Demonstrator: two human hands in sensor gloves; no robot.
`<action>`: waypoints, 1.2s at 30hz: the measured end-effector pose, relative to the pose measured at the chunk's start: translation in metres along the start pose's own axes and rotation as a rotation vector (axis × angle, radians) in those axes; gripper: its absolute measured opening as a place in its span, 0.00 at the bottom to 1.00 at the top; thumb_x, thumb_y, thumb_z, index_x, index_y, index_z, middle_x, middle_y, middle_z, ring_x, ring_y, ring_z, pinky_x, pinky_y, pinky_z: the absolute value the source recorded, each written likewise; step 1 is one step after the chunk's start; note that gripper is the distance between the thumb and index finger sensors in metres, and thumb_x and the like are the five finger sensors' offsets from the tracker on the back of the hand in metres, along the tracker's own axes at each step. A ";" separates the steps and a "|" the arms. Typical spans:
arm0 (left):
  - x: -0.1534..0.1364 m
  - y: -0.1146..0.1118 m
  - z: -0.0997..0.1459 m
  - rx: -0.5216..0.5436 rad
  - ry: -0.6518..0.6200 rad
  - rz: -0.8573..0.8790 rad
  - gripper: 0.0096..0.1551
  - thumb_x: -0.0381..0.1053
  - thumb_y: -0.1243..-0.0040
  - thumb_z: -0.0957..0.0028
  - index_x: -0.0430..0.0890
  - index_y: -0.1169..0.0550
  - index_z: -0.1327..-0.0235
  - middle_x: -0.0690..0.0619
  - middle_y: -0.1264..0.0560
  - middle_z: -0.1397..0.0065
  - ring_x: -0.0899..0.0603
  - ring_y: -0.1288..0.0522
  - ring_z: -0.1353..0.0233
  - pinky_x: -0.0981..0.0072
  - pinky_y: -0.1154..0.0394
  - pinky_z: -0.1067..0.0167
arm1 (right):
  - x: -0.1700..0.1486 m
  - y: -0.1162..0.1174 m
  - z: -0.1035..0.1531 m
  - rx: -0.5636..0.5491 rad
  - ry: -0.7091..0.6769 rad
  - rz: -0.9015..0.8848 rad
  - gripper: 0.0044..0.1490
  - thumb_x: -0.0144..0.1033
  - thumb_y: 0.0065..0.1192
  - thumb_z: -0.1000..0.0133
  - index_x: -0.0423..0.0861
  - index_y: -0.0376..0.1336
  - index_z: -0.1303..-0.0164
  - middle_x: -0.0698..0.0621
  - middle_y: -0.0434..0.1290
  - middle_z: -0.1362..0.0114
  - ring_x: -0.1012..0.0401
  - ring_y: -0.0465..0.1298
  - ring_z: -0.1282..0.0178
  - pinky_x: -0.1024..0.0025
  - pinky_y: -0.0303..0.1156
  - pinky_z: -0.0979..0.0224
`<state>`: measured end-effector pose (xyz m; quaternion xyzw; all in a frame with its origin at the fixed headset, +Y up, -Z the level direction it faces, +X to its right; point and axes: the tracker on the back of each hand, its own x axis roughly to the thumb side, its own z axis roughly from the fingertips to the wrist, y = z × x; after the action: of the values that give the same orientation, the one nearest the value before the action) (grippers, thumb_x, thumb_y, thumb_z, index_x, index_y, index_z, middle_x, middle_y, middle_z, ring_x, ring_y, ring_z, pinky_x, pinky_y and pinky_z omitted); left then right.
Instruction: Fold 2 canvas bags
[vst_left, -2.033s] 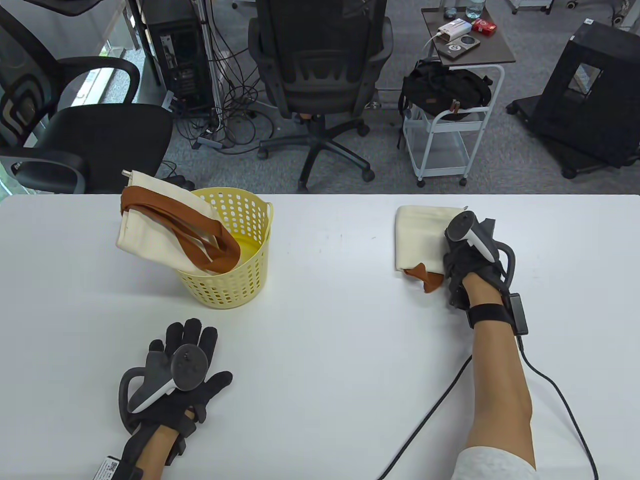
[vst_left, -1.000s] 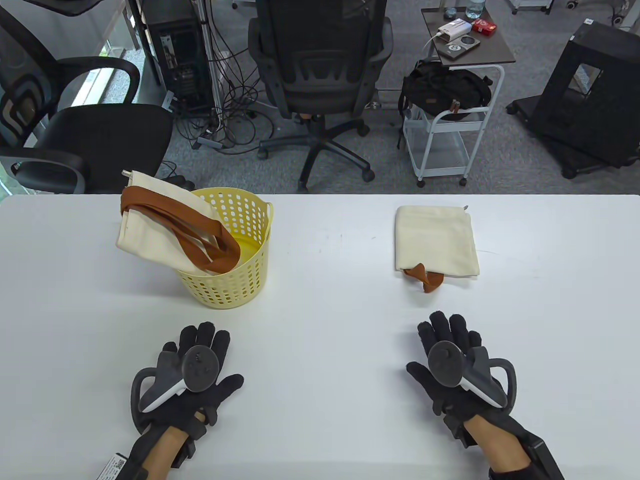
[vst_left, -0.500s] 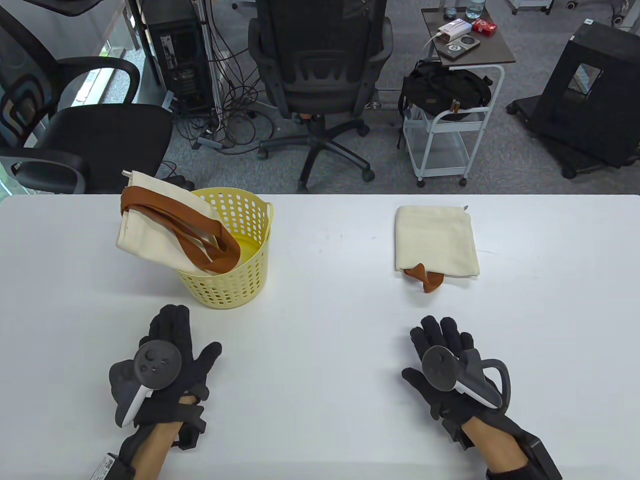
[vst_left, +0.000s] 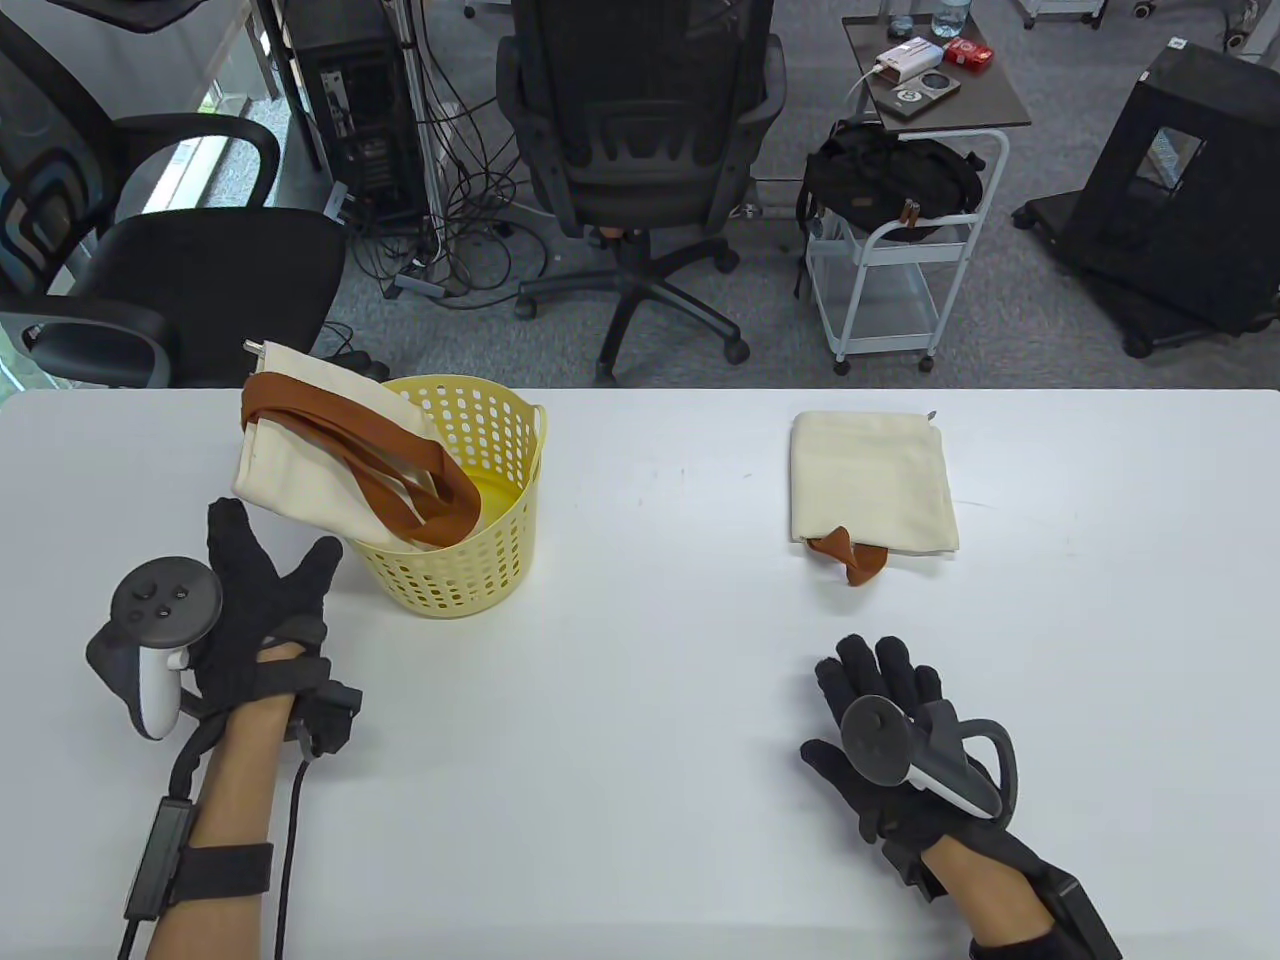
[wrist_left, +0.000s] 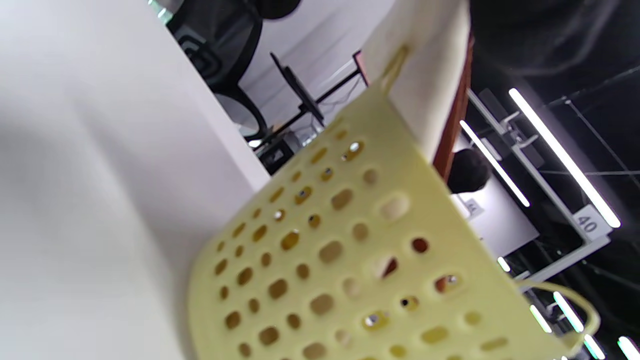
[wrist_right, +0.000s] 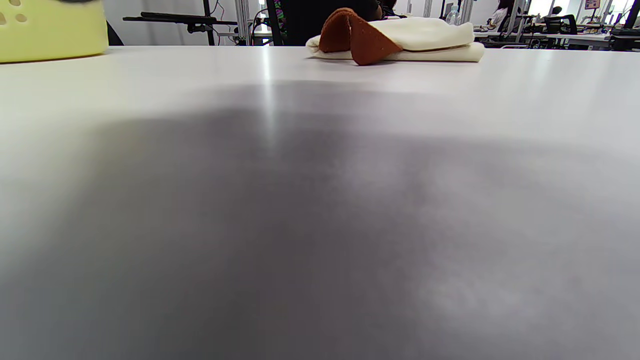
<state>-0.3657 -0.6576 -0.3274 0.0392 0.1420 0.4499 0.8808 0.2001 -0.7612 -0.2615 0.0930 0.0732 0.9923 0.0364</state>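
A folded cream canvas bag with a brown strap end sticking out lies at the table's right; it also shows in the right wrist view. A second cream bag with brown straps hangs out over the left rim of a yellow perforated basket. My left hand is open, fingers spread, raised just left of the basket and below the hanging bag, holding nothing. The left wrist view shows the basket wall close up. My right hand rests open and flat on the table, below the folded bag.
The white table spans the view. Beyond its far edge stand office chairs, a small white cart with a black backpack, and a computer tower with cables.
My right hand let go of the folded bag and drew back to the near table. My left hand lifted and moved up and left toward the bag hanging from the basket.
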 end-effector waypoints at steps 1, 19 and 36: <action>0.000 0.000 -0.004 -0.003 0.006 0.025 0.64 0.70 0.36 0.60 0.50 0.60 0.26 0.49 0.58 0.17 0.37 0.48 0.14 0.35 0.52 0.21 | 0.000 0.000 0.000 0.000 -0.001 -0.002 0.49 0.63 0.48 0.51 0.57 0.40 0.21 0.54 0.32 0.14 0.49 0.31 0.16 0.43 0.33 0.18; 0.012 -0.029 -0.041 -0.091 -0.068 0.225 0.43 0.65 0.55 0.48 0.58 0.57 0.24 0.54 0.59 0.16 0.39 0.59 0.14 0.46 0.55 0.20 | 0.002 0.000 0.005 0.002 -0.035 -0.008 0.50 0.63 0.47 0.51 0.57 0.41 0.21 0.54 0.32 0.14 0.48 0.30 0.16 0.42 0.33 0.19; 0.055 -0.041 -0.023 0.071 -0.279 0.063 0.40 0.67 0.62 0.50 0.65 0.55 0.24 0.64 0.65 0.16 0.50 0.73 0.16 0.55 0.67 0.20 | 0.001 0.002 0.005 0.015 -0.046 -0.013 0.49 0.63 0.47 0.51 0.57 0.40 0.21 0.54 0.32 0.14 0.48 0.30 0.16 0.42 0.33 0.19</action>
<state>-0.3099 -0.6385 -0.3695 0.1370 0.0329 0.4620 0.8756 0.1999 -0.7628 -0.2561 0.1158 0.0803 0.9890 0.0438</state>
